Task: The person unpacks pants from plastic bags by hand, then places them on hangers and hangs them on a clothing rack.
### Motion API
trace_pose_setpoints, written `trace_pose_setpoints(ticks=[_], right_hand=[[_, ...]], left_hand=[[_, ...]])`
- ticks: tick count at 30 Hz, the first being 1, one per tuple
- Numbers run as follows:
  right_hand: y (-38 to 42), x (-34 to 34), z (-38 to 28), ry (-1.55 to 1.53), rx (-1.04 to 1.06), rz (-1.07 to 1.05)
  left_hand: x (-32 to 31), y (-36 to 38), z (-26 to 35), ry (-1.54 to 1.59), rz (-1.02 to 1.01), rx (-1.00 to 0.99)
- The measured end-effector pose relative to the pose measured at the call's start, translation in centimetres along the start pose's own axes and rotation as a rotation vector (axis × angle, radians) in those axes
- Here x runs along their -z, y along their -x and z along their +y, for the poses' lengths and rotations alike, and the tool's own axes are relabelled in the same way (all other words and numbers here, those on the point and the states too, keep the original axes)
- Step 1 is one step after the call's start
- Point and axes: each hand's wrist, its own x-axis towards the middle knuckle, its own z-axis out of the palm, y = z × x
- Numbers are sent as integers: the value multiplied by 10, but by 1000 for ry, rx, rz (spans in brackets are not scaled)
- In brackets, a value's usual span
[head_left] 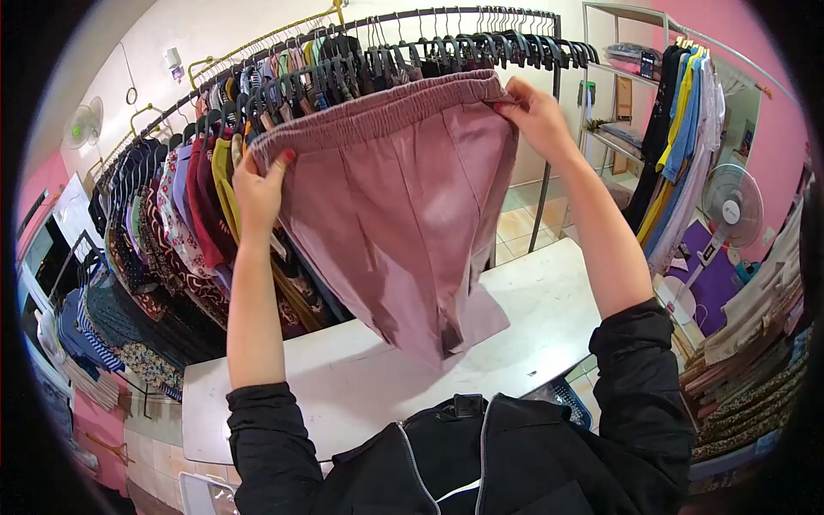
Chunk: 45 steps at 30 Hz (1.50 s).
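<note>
A pair of mauve pants (378,206) with a gathered elastic waistband hangs spread between my two hands, waistband up. My left hand (259,189) pinches the left end of the waistband, thumb in front. At the waistband's right end, higher up, my right hand (536,120) grips the fabric between thumb and fingers. The lower part of the pants drapes down over the white table (360,378), and the leg ends look folded there. Part of the legs is hidden behind the front fabric.
Behind the table, a long rack (395,17) carries many hangers and clothes. More garments (682,129) hang at the right, near a standing fan (731,206) and a metal shelf (614,137). Folded fabrics (755,369) line the right edge. A blue basket (575,403) sits under the table's right side.
</note>
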Motion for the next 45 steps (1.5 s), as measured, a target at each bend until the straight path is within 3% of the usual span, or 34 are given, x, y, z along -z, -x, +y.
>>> trace_pose_setpoints(ticks=[3, 4, 8, 11, 13, 18, 21, 23, 25, 26, 29, 32, 35, 41, 45], right_hand=[[-5, 12, -23, 46, 126, 180], [-3, 9, -32, 87, 180, 300], [15, 5, -30, -13, 105, 175], [35, 10, -17, -79, 153, 178], [58, 21, -31, -146, 79, 57], [125, 9, -22, -356, -198, -194], [187, -48, 33, 55, -386, -170], [250, -94, 97, 239, -486, -243], [330, -123, 155, 591, -532, -503], [354, -125, 163, 624, -625, -698], [395, -134, 155, 638, -554, -827], [446, -146, 161, 542, -228, -956], [483, -147, 154, 576, -230, -1023], [471, -149, 155, 608, -203, -1027], [455, -155, 160, 634, -226, -1174]], left_hand=[[8, -23, 18, -68, 148, -203], [5, -22, 34, 55, 197, -301], [9, -4, 27, -83, 105, -124], [16, 25, 34, 91, 138, -232], [31, 51, 42, 103, 152, -199], [36, 106, 45, 103, -62, 181], [7, 166, -39, -125, -232, 329], [-23, 224, -68, -381, -309, 642], [-43, 331, -140, -496, -288, 457], [-50, 364, -135, -627, -496, 558], [-60, 445, -121, -724, -1011, 695], [-48, 496, -109, -719, -1050, 516], [-45, 492, -100, -706, -996, 509], [-49, 493, -100, -760, -913, 435], [-50, 494, -101, -780, -919, 443]])
